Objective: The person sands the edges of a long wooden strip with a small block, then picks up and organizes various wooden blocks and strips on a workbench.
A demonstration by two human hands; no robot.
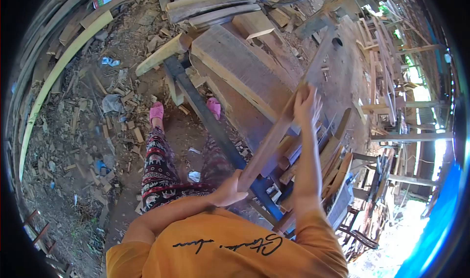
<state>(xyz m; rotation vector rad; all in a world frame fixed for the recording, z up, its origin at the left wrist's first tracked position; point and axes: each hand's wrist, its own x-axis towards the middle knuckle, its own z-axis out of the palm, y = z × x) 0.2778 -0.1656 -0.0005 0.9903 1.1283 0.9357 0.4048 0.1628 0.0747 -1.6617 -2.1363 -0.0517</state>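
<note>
A long narrow wooden board runs diagonally from near my waist up to the right. My left hand is closed round its near end, close to the orange shirt. Farther up, my right hand lies over the board with its fingers spread. Beneath the board is a thick wooden beam with pale edges. A dark metal bar passes between my legs and under the near end of the board.
Wood scraps and litter cover the dirt ground at left. A long curved pale strip lies there. Stacked offcuts stand right of my right arm. A timber frame and blue tarp line the right side.
</note>
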